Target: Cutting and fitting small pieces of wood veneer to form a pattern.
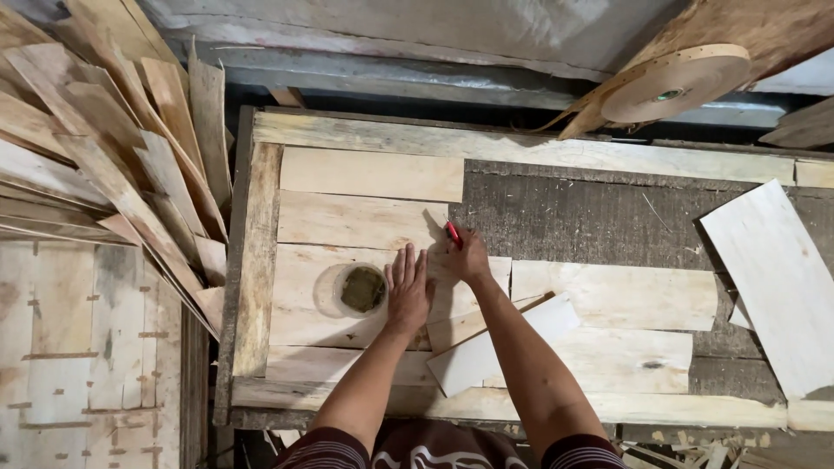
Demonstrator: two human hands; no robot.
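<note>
Two hands mid-frame: left hand flat, released, pinning veneer strip; right hand clenched on red cutter. Keep pressure firm w/ blade along edge.

Pale tan veneer sheets, red-handled cutter, dark grey table, brown paper-tape roll.

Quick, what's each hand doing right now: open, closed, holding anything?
Left hand: open, flat, palm down on the veneer sheet, holding nothing.
Right hand: closed around a red-handled tool, its tip at the veneer.
</note>
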